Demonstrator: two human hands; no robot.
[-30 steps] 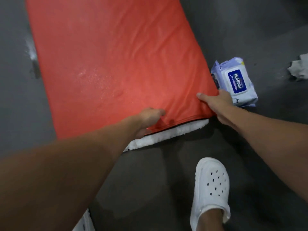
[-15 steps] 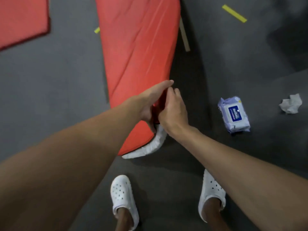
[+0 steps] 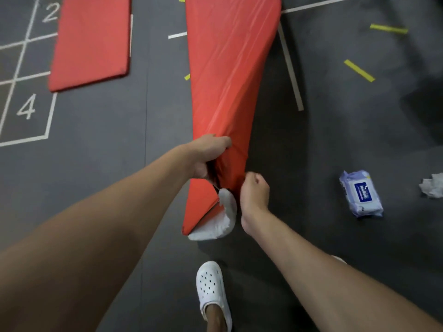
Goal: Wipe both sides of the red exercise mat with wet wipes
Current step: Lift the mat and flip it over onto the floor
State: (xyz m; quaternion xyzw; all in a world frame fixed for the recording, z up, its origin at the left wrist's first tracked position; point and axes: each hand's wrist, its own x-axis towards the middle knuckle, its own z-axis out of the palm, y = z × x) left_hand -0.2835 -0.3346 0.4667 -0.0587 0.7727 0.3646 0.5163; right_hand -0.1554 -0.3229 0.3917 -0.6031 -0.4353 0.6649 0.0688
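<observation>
The red exercise mat point(image 3: 225, 80) runs down the middle of the dark floor point(image 3: 96, 152), its near end lifted and turned up on edge so the cover hangs in long creases, while the far end stretches away toward the top of the room. At the near corner the red cover gapes and white padding point(image 3: 223, 219) pokes out below it. The left hand point(image 3: 208, 154) grips the mat's near edge from the left, fingers curled over the fold and thumb underneath. The right hand point(image 3: 254, 192) sits just right of that corner, fingers balled tight against the cover; I cannot tell whether any cloth is caught inside the curl. Off to the right, well apart from the mat, one pack of wet wipes point(image 3: 362, 194) lies flat on the floor with its blue label up, and what is inside it cannot be seen. Just right of it lies one crumpled white wipe point(image 3: 432, 188). A second red mat point(image 3: 91, 41) lies flat at the far left, so two mats in all. Four short yellow tape strips point(image 3: 359, 70) mark the floor, and white painted squares at the left show a 2 and a 4. One white clog point(image 3: 211, 288) stands near, below the hands.
</observation>
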